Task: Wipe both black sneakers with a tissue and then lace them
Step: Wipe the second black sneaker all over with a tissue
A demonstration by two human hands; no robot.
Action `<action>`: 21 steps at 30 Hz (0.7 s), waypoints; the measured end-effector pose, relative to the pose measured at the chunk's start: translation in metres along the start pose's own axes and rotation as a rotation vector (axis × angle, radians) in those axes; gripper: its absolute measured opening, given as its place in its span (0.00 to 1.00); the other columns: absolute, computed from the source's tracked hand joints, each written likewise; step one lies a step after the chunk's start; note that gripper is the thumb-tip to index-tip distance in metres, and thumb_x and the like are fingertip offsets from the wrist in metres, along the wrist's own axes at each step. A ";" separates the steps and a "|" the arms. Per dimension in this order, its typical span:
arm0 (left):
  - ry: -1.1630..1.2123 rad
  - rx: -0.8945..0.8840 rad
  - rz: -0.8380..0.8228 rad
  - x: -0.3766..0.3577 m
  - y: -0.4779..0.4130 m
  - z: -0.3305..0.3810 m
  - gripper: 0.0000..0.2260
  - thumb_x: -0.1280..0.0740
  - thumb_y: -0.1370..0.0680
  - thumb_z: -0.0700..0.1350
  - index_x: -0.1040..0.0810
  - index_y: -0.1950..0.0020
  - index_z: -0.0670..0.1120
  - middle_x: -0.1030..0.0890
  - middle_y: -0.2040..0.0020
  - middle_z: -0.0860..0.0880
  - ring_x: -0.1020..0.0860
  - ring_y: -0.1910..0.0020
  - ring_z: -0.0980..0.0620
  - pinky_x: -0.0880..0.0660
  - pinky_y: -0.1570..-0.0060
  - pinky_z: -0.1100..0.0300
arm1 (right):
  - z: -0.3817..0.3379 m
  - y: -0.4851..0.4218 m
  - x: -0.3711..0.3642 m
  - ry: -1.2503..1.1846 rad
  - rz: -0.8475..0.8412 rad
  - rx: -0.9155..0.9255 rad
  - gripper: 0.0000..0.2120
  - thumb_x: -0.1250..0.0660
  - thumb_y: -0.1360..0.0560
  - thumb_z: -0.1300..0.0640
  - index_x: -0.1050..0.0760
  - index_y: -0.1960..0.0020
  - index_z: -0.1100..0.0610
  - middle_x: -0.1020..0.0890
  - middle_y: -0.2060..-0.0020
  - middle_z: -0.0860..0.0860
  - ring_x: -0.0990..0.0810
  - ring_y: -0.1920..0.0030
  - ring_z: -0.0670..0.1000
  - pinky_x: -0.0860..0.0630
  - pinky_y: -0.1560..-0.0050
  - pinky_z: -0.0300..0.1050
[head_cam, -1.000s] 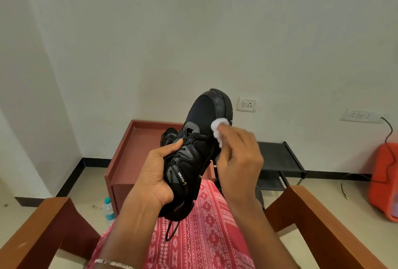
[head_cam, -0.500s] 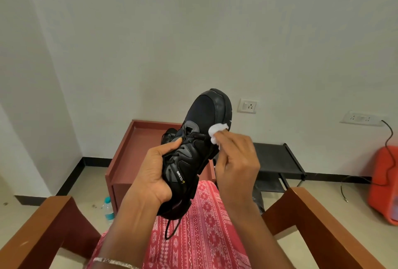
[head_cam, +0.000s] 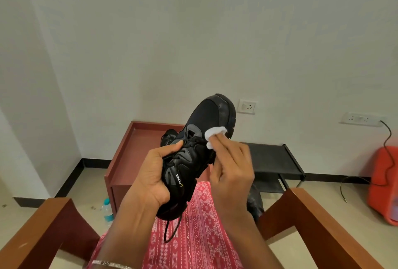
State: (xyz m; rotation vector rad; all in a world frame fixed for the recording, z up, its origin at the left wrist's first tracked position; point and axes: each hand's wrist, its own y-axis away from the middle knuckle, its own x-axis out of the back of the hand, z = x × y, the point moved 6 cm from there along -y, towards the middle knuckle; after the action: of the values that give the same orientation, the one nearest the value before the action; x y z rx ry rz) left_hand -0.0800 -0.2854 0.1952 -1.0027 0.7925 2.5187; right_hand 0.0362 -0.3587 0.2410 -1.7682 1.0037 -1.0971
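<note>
The right hand's (head_cam: 233,169) fingers (head_cam: 224,147) curl onto a wad of white tissue (head_cam: 216,132), pinching it and pressing it to the side of the black sneaker (head_cam: 204,116) just behind the toe cap, so the rubbing force goes straight into the upper. Across from them the left hand (head_cam: 154,177) grips the sneaker at its heel end, thumb laid over the laces and the other fingers wrapped underneath, out of sight. It holds the shoe in the air above the lap, toe tilted up and away. This likely turns the side panel toward the tissue and braces it against the wiping. Below the left hand a loose lace (head_cam: 172,231) dangles, so the lacing looks not yet done. Just beyond the left thumb, half hidden by the held shoe, what appears to be the second sneaker (head_cam: 168,137) rests on the reddish tabletop (head_cam: 133,150), within easy reach. Farther right of the tissue stands a black rack (head_cam: 271,156).
</note>
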 end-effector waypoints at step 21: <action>-0.014 0.015 -0.005 0.007 -0.006 -0.002 0.14 0.29 0.27 0.39 0.17 0.43 0.39 0.15 0.54 0.41 0.16 0.62 0.43 0.18 0.59 0.54 | 0.022 -0.044 0.003 0.048 0.085 -0.005 0.15 0.39 0.22 0.64 0.18 0.40 0.62 0.15 0.46 0.54 0.22 0.45 0.53 0.25 0.41 0.39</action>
State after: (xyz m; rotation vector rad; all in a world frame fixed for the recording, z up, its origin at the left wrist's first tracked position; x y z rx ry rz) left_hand -0.0810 -0.2809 0.1873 -0.9805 0.8027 2.5087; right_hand 0.0668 -0.3411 0.2750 -1.6947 1.1012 -1.0892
